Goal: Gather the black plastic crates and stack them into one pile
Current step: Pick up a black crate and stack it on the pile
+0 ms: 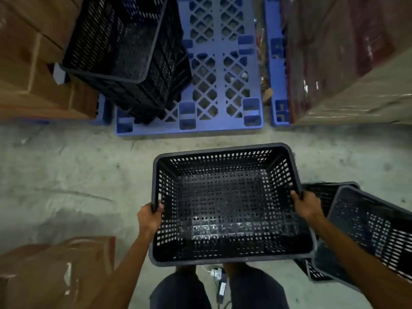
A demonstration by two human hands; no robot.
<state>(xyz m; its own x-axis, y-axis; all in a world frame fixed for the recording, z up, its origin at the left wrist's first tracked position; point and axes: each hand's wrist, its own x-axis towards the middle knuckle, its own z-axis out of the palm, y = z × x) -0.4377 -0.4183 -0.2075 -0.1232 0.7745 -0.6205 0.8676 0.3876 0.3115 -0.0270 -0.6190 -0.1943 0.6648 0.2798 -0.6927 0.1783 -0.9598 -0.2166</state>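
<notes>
Two hands are clamped on one black crate [223, 204], the left hand [149, 216] on its left rim and the right hand [306, 205] on its right, holding it above the concrete floor [66, 175], well apart from the pile [124, 52] on the blue pallet [223, 63]. That pile leans, so a crate set down off-square could jam or tip it. The loose crates [367, 226] beside the right arm could catch a foot.

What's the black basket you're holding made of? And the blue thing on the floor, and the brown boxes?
The held crate looks like moulded black plastic, dull with a faint sheen, walls and base full of small holes. The blue pallet is probably plastic too, matte, a one-piece lattice of diamond openings. The brown boxes are likely cardboard: flat matte sides, sharp edges.
</notes>
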